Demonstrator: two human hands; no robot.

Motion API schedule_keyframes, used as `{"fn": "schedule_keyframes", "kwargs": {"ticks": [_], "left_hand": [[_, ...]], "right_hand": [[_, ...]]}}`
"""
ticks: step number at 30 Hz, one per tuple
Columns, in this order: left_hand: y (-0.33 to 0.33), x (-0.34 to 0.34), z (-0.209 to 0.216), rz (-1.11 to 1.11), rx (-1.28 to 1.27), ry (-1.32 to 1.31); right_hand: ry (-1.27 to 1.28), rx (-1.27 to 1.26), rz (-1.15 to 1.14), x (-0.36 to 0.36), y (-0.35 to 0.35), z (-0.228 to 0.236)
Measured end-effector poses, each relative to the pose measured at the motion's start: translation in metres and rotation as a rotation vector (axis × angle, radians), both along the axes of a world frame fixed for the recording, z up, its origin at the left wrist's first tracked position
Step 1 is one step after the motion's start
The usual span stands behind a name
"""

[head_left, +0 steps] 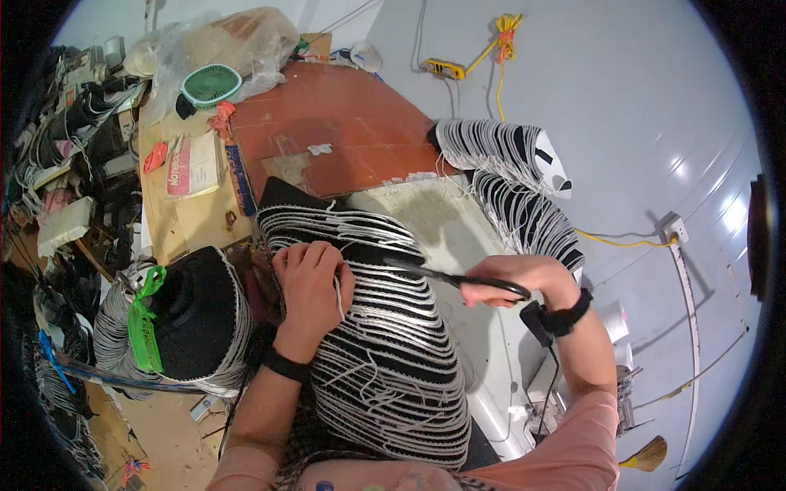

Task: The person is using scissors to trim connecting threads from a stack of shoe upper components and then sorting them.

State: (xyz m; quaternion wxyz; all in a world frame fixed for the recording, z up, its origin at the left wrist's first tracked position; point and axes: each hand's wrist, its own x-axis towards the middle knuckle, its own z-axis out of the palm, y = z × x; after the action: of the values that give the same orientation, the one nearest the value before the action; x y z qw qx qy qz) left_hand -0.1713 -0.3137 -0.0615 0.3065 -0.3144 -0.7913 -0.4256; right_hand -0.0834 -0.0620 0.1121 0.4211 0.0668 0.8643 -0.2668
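A long overlapping stack of black fabric pieces edged with white cord (385, 327) lies in front of me, loose white thread ends on top. My left hand (313, 282) is closed over the stack's upper left part, fingers bent onto a black piece, a short white cord end showing beside the thumb. My right hand (520, 278) holds a pair of scissors (438, 274) by its black handles. The blades point left above the stack, towards my left hand; how far they are apart is hard to see. Black bands circle both wrists.
Another bundle of black-and-white pieces (201, 315) tied with a green strip (146, 327) sits left. More trimmed pieces (524, 188) lie at the right edge of the table. Behind are a reddish board (344, 114), a notebook (194, 166) and a green basket (210, 84).
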Motion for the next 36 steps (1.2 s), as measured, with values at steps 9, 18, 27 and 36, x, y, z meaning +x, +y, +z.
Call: {"fn": "schedule_keyframes", "kwargs": {"ticks": [9, 18, 27, 36], "left_hand": [[0.007, -0.004, 0.004, 0.017, -0.041, -0.052], [0.006, -0.007, 0.006, 0.028, -0.078, -0.035], [0.012, -0.018, 0.010, -0.004, -0.134, -0.009], [0.009, -0.018, 0.007, 0.010, -0.117, -0.094]], "right_hand": [[0.272, 0.123, -0.147, -0.072, -0.036, -0.078], [0.258, 0.105, 0.070, 0.020, 0.006, -0.015], [0.015, 0.060, -0.102, -0.059, -0.009, -0.059], [0.266, 0.118, 0.106, -0.026, -0.005, -0.021]]}}
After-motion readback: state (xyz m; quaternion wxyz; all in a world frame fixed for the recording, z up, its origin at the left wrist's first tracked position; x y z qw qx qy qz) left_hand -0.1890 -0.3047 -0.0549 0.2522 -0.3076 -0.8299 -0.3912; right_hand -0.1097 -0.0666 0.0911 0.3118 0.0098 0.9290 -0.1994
